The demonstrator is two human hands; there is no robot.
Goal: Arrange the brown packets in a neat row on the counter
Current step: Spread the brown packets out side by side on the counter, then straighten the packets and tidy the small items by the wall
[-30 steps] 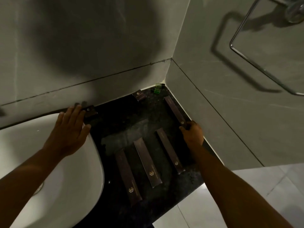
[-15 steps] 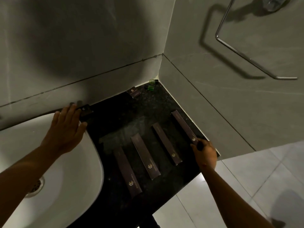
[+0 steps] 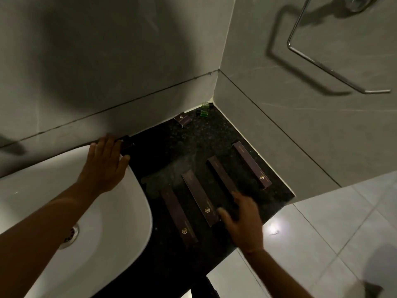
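Note:
Several long brown packets lie side by side on the black speckled counter [image 3: 214, 136], all slanted the same way. The rightmost packet [image 3: 251, 164] lies by the wall edge. The packet to its left [image 3: 219, 175] has its near end under my right hand [image 3: 242, 220], whose fingers rest spread on it. Further left lie another packet [image 3: 198, 197] and the leftmost packet [image 3: 177, 214]. My left hand [image 3: 105, 166] lies flat and open on the white sink's rim, holding nothing.
The white sink [image 3: 75, 211] fills the left. A small brown box [image 3: 183, 119] and green bottles [image 3: 204, 109] sit in the back corner. Another small dark box [image 3: 127, 142] lies by my left fingertips. A towel ring [image 3: 322, 65] hangs on the right wall. Tiled floor lies below right.
My right hand let go of the rightmost packet after sliding it toward the front, then moved left onto the near end of the neighbouring packet. My left hand stayed on the sink rim.

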